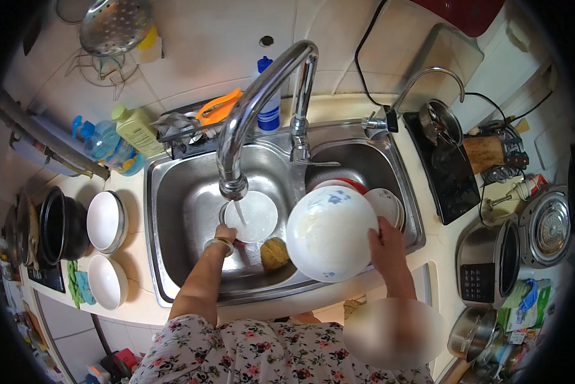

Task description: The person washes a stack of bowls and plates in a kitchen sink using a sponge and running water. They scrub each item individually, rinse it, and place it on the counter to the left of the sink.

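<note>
My right hand (pixel 388 242) grips the right edge of a large white dish with blue floral decoration (pixel 333 235), tilted over the divider and front rim of the steel double sink (pixel 182 168). Yellowish smears mark its surface. Down in the left basin, my left hand (pixel 226 234) holds the edge of a round white dish (pixel 256 216). Water runs from the chrome faucet (pixel 233 185) onto that dish. A yellow-brown scrubbing sponge (pixel 274 254) lies just to its right. Behind the large dish, the right basin holds stacked small white dishes (pixel 383 206) and something red (pixel 352 183), partly hidden.
White bowls (pixel 106 223) and dark pots (pixel 62 225) stand on the left counter. Pump and squeeze bottles (pixel 136 127) line the back left. At right are a black tray (pixel 443 177), a second thin tap (pixel 431 72) and a rice cooker (pixel 484 264) with its lid up.
</note>
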A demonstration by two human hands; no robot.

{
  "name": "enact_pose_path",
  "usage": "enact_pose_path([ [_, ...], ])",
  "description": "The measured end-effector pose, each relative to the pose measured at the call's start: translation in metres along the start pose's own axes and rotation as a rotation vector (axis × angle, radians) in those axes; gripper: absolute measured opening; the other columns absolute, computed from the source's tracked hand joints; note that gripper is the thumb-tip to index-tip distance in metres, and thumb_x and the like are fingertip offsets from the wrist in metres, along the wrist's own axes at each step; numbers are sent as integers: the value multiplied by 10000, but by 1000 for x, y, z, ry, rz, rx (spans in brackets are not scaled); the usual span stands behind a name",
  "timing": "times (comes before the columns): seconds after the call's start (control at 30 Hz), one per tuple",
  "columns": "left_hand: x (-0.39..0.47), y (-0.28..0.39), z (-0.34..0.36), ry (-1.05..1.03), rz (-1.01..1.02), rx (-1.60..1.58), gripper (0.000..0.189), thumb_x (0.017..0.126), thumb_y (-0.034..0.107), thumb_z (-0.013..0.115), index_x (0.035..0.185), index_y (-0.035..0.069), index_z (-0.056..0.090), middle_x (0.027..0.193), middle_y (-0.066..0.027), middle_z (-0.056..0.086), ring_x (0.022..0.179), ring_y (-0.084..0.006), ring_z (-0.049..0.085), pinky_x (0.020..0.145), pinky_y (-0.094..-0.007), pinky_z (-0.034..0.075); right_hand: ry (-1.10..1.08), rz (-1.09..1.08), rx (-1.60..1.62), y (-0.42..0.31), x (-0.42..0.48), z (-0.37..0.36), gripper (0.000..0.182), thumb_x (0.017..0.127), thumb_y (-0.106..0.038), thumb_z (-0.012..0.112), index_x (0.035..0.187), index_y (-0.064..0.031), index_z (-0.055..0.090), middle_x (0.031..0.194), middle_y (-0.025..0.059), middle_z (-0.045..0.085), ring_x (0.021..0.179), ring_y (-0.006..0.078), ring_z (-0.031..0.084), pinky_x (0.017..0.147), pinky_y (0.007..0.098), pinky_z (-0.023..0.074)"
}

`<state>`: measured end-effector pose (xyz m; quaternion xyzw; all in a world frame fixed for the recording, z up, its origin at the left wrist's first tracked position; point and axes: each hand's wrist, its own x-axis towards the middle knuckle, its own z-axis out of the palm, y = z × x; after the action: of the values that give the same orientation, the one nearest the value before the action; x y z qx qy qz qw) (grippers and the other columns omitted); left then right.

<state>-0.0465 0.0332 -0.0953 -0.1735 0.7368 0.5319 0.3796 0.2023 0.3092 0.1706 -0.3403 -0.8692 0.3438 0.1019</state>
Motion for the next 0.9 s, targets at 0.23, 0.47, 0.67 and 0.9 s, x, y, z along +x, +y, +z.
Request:
enact_pose_path([
  [0.23,-34,41,-61,72,214,149,421,725,-68,445,1136,-106,366,1108,-293,477,756,-443,614,491,-456,585,-153,-280,-243,-59,31,60,156,780,-78,500,890,14,562,794,234,608,767,383,601,699,453,468],
  [0.47,-96,69,-113,512,738,763,330,734,-51,434,1061,-56,386,893,-318,567,813,-449,579,686,-494,477,-364,-138,-388,-85,74,160,256,734,-30,459,968,28,544,918,273,609,875,407,599,800,458,462],
  [0.67,-155,89,-129,583,841,857,425,767,-30,419,1188,-30,359,945,-306,564,794,-468,561,678,-511,463,-359,252,-247,-16,97,285,354,741,-76,492,1073,41,462,1020,275,588,956,409,584,807,444,480],
  [0.9,-179,74,-131,508,943,737,500,740,-76,417,1231,-2,356,1008,-291,550,865,-450,567,734,-478,471,-372,385,-280,31,88,324,461,753,-148,551,1152,35,410,1070,247,587,994,372,587,833,433,479],
])
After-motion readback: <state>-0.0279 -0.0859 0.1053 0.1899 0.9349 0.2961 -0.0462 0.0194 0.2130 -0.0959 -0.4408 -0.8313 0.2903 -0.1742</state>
